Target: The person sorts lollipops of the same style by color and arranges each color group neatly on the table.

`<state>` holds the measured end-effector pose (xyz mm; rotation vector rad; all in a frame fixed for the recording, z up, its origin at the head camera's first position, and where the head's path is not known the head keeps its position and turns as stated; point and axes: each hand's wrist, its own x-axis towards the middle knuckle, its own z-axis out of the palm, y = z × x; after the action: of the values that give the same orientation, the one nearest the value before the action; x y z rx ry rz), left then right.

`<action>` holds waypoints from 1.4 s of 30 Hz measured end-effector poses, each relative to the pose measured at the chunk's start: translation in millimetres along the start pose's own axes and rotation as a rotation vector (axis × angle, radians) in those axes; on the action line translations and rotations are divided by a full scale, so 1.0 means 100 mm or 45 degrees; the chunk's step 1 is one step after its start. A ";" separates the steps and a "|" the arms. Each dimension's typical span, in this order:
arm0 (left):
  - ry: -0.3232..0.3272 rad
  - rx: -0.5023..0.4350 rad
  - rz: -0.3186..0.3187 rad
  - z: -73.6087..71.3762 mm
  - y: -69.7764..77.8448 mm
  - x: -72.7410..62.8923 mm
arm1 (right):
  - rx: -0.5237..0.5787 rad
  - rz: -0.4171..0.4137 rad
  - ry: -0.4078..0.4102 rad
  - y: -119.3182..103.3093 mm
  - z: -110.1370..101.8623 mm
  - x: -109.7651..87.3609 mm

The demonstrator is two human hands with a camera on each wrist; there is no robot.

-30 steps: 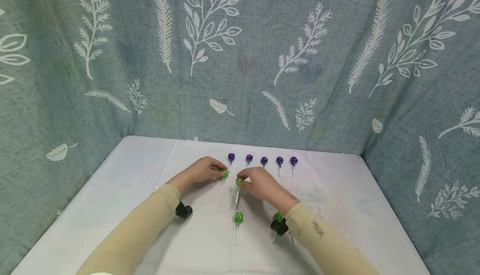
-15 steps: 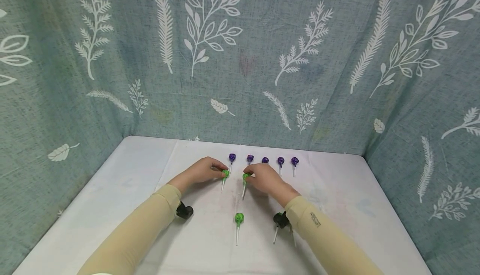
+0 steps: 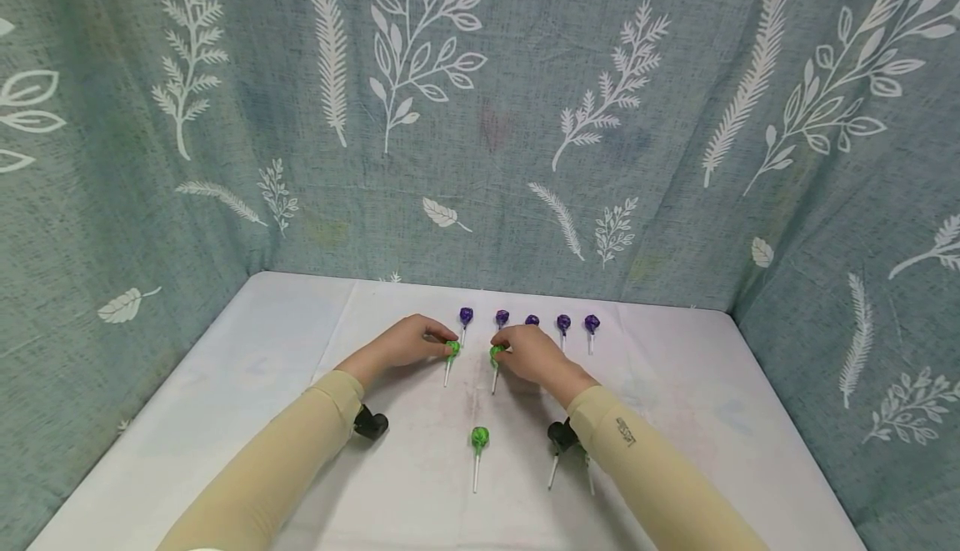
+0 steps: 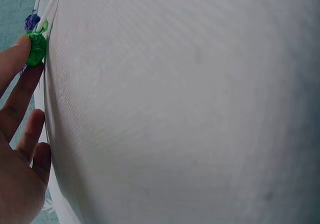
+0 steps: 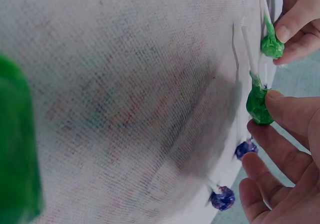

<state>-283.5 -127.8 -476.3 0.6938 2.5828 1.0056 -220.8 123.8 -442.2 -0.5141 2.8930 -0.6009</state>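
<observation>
In the head view my left hand (image 3: 408, 343) pinches the green wrapped head of a lollipop (image 3: 452, 349) between thumb and index finger; its white stick points toward me. Just to the right, my right hand (image 3: 531, 354) pinches a second green lollipop (image 3: 494, 356) by its head, stick also toward me. The right wrist view shows thumb and index finger on that green head (image 5: 260, 106), the other fingers loosely bent. Behind both hands lies a row of several purple lollipops (image 3: 467, 316); the right hand partly covers the middle ones.
Nearer me on the white tabletop (image 3: 420, 484) lies another green lollipop (image 3: 480, 437). Two more lollipop sticks (image 3: 553, 472) show under the right wrist, their heads mostly covered by the black wrist camera (image 3: 561, 436). A leaf-patterned curtain (image 3: 480, 201) encloses the back and sides.
My right hand has moved a little to the right and away from me with its green lollipop, widening the gap between the two held lollipops. The left hand has stayed in place.
</observation>
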 end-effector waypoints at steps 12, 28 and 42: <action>0.001 -0.017 -0.027 0.03 0.01 -0.01 | -0.029 -0.003 -0.014 0.00 0.04 -0.02; -0.010 -0.017 -0.005 0.01 -0.02 0.02 | -0.004 0.027 -0.029 0.00 0.00 -0.03; 0.041 0.003 -0.012 -0.04 0.08 -0.10 | 0.069 -0.116 0.014 -0.03 -0.24 -0.25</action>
<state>-274.3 -129.8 -466.7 0.6709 2.6125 1.0187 -201.9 138.7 -417.9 -0.6400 2.8672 -0.6948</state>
